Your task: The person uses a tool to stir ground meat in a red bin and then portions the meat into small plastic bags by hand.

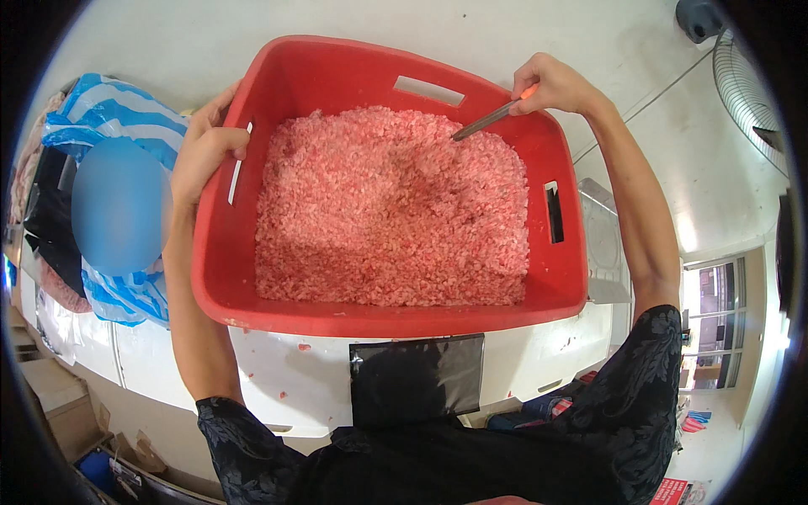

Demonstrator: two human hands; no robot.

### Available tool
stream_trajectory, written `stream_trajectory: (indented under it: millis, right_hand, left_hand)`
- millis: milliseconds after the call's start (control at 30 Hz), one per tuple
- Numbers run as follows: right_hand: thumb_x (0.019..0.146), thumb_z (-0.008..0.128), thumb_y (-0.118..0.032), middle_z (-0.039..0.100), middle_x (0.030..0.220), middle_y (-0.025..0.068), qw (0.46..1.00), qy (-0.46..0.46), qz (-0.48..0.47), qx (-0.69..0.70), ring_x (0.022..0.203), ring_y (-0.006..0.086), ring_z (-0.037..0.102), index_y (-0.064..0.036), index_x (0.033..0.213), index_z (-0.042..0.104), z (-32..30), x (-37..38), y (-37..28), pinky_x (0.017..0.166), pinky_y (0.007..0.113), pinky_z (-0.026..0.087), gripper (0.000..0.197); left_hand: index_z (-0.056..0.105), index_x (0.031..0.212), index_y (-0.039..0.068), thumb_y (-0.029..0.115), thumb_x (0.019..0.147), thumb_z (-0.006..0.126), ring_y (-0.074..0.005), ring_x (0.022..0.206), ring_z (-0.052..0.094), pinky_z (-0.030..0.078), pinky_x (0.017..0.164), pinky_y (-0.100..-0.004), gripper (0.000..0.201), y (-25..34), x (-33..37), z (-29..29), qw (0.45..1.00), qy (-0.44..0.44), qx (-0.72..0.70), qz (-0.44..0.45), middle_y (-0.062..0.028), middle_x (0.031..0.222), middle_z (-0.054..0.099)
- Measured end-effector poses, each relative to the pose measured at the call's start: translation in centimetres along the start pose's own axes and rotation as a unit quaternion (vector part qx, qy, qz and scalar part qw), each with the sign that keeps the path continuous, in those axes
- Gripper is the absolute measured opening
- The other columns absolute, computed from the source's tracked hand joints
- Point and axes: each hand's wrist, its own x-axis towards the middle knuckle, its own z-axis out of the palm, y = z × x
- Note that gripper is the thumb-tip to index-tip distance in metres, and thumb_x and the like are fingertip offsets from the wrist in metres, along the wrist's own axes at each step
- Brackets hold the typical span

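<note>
White worktop (307,379), scrap-flecked along its front edge, lies under a red crate (396,319) of minced meat (337,227); left hand (204,153) grips its side, right hand (551,82) an orange-handled metal tool (486,120); fan (746,94) at right.

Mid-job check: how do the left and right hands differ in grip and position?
The left hand grips the red plastic tub itself, while the right hand pinches an orange-handled metal tool, which slants down toward the ground meat. The left hand is at the tub's left side; the right hand is at its far rim, near the right corner. Both are bare.
</note>
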Motion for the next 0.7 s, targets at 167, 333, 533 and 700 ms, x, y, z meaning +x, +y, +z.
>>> stream_trajectory:
  millis: [167, 333, 533, 700]
  right_hand:
    - [0.073, 0.089, -0.016, 0.07, 0.068, 0.0044, 1.0, -0.01, -0.007, -0.013, 0.068, 0.0129, 0.064, 0.0001, 0.081, 0.08, -0.1, 0.8, 0.0, 0.065, 0.031, 0.048, 0.02]
    - [0.071, 0.09, -0.015, 0.07, 0.067, 0.0044, 0.999, -0.03, -0.007, -0.022, 0.066, 0.0129, 0.063, -0.0003, 0.081, 0.081, -0.6, 2.5, -0.9, 0.064, 0.031, 0.048, 0.02]
    - [0.071, 0.09, -0.015, 0.071, 0.067, 0.0038, 0.999, -0.046, 0.003, -0.002, 0.065, 0.0125, 0.063, 0.0005, 0.08, 0.08, -0.3, 3.4, 0.6, 0.062, 0.032, 0.048, 0.02]
    - [0.07, 0.091, -0.015, 0.074, 0.071, 0.0057, 0.998, -0.064, -0.017, -0.011, 0.067, 0.0172, 0.069, -0.0008, 0.08, 0.079, -0.2, 4.1, 0.7, 0.064, 0.033, 0.052, 0.021]
  left_hand:
    - [0.057, 0.153, -0.003, -0.005, 0.068, 0.054, -0.0079, 0.073, 0.054, 0.042, 0.065, -0.021, 0.085, 0.2, 0.0, 0.1, 1.0, 0.011, 0.021, 0.0, -0.002, 0.094, 0.065]
    - [0.055, 0.154, -0.004, -0.003, 0.066, 0.053, -0.0081, 0.075, 0.052, 0.042, 0.067, -0.0205, 0.088, 0.1, -0.1, 0.0, 1.0, 0.005, 0.017, -0.001, -0.0038, 0.106, 0.067]
    - [0.057, 0.152, -0.004, -0.002, 0.067, 0.055, -0.0102, 0.077, 0.057, 0.044, 0.069, -0.0221, 0.085, -0.3, 0.3, -0.1, 1.0, 0.009, 0.027, 0.011, -0.0043, 0.097, 0.068]
    - [0.06, 0.149, -0.004, -0.001, 0.064, 0.055, -0.012, 0.08, 0.059, 0.047, 0.072, -0.0225, 0.086, 0.3, 0.1, 0.2, 0.999, 0.017, 0.028, 0.001, -0.0059, 0.1, 0.069]
